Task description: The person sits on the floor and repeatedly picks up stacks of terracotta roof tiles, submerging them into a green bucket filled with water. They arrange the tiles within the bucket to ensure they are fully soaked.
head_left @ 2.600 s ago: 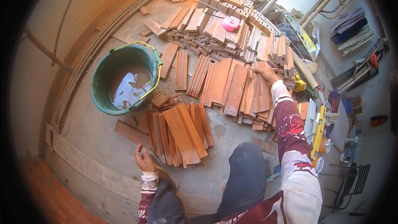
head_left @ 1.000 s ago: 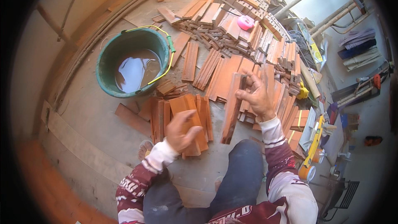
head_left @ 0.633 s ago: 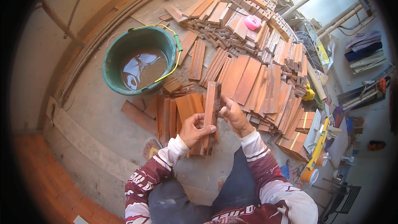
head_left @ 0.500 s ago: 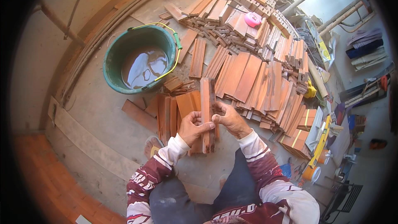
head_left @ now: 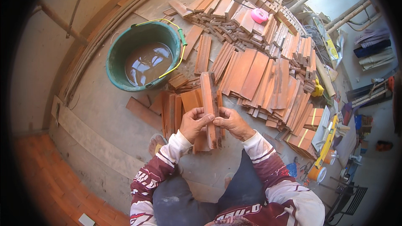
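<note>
Clay strip, moved inward since, clamped between left grip and right grip

From my remote seat I am seeing a bare left hand and right hand, both ending in white cuffs. The left sleeve at seven o'clock is showing maroon with white lettering and panels, while the right sleeve, between four and five o'clock, is mixing maroon with white. At six o'clock, dark trousers are bearing a pale smudge below a maroon, white-lettered shirt front.
</note>
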Demonstrator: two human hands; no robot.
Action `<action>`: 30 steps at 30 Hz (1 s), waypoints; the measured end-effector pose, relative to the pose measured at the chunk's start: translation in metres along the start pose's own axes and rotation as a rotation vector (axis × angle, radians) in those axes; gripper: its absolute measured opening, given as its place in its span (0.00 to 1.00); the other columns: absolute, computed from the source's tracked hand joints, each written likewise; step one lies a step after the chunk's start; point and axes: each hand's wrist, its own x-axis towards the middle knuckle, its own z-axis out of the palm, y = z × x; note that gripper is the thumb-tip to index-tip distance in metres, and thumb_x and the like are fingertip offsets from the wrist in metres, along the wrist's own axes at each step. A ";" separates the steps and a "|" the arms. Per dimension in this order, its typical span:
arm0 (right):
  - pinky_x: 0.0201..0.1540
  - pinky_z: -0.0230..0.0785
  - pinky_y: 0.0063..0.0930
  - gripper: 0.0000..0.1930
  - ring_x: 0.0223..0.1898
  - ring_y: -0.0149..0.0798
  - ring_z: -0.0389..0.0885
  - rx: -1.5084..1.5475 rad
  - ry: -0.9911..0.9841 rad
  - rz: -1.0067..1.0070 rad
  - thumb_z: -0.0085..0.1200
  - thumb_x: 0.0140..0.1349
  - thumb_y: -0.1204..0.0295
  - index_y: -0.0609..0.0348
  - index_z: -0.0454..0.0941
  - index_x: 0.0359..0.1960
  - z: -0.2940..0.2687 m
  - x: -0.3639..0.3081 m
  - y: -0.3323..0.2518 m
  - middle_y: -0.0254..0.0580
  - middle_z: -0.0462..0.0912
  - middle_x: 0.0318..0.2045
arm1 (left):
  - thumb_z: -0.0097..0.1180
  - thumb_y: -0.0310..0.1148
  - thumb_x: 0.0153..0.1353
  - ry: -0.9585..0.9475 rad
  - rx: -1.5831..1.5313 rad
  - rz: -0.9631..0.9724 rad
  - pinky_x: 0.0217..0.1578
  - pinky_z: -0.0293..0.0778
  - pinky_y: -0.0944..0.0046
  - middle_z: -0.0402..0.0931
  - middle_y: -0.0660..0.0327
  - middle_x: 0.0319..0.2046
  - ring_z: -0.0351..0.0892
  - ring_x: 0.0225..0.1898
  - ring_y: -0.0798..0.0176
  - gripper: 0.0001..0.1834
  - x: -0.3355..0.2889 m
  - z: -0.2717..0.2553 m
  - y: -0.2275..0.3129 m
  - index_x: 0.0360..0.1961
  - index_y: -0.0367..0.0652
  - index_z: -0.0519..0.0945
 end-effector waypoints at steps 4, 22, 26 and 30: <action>0.56 0.73 0.28 0.33 0.50 0.30 0.80 -0.029 0.014 -0.011 0.69 0.61 0.59 0.70 0.72 0.61 0.002 0.000 0.001 0.40 0.81 0.52 | 0.66 0.38 0.64 0.009 -0.012 -0.033 0.44 0.79 0.65 0.83 0.61 0.43 0.82 0.42 0.68 0.20 -0.001 0.002 0.004 0.51 0.36 0.79; 0.57 0.72 0.29 0.27 0.49 0.32 0.81 0.290 -0.074 -0.037 0.66 0.59 0.64 0.70 0.77 0.57 -0.025 -0.001 0.032 0.41 0.84 0.49 | 0.61 0.35 0.65 -0.052 -0.235 0.123 0.38 0.80 0.68 0.84 0.59 0.34 0.84 0.33 0.67 0.15 0.002 -0.001 -0.018 0.44 0.31 0.82; 0.57 0.74 0.33 0.32 0.52 0.36 0.81 0.314 -0.078 -0.130 0.67 0.59 0.60 0.69 0.73 0.60 -0.014 0.000 0.020 0.45 0.82 0.53 | 0.55 0.39 0.67 -0.202 -0.318 0.171 0.44 0.83 0.62 0.83 0.54 0.40 0.85 0.40 0.62 0.23 -0.002 -0.014 0.006 0.53 0.30 0.77; 0.62 0.70 0.35 0.39 0.58 0.38 0.79 0.332 -0.107 -0.132 0.69 0.59 0.55 0.68 0.67 0.65 -0.008 -0.009 0.002 0.47 0.79 0.58 | 0.56 0.44 0.69 -0.384 -0.450 0.123 0.52 0.81 0.54 0.80 0.52 0.48 0.83 0.49 0.57 0.28 -0.007 -0.027 0.004 0.59 0.30 0.73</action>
